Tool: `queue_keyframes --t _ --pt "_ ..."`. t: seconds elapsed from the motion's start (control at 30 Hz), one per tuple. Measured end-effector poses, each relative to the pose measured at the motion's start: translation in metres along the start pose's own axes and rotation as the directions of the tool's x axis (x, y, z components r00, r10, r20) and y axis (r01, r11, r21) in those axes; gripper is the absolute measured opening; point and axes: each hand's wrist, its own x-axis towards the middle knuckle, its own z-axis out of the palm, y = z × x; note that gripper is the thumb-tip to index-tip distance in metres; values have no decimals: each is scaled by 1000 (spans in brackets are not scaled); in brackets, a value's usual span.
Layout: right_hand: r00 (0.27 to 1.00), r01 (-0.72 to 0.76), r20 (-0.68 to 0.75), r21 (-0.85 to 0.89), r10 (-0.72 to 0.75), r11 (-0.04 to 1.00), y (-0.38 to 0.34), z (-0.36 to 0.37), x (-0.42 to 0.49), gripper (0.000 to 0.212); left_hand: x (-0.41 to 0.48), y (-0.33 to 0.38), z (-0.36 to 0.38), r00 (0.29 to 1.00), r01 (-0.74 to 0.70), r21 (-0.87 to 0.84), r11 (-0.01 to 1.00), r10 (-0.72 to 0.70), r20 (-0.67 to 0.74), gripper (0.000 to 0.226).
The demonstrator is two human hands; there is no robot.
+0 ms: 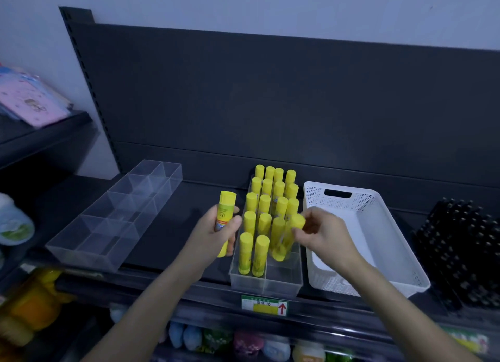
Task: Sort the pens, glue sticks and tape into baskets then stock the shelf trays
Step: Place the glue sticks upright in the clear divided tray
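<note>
I see my left hand wrapped around a yellow glue stick, held upright just left of the stocked tray, over the dark shelf. My right hand pinches the cap of a second glue stick, which leans over the tray's right column with its lower end down between the walls; the fingers are a little blurred. The rows of glue sticks stand upright from the back of this tray towards the front, and its front wall sits close to the shelf lip, just above the price label. The white basket sits just beside the tray on the right, under my right wrist. A second clear divided tray lies angled to the left, with a wedge of shelf showing between the two trays. Black pens stand packed at the far right, and the back panel closes off the rear.
</note>
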Motion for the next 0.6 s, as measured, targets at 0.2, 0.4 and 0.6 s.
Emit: queue_keyframes --t 0.2,0.4,0.6 --pt "978 41 204 -359 36 932 13 25 -3 24 0 -3 1 982 170 5 985 -170 81 11" --pt "969 81 246 -428 30 900 13 28 1 30 -2 -7 -3 997 12 65 998 -17 78 6" --pt "971 92 238 -431 15 898 14 29 1 29 3 -3 -2 996 -88 112 990 86 25 12"
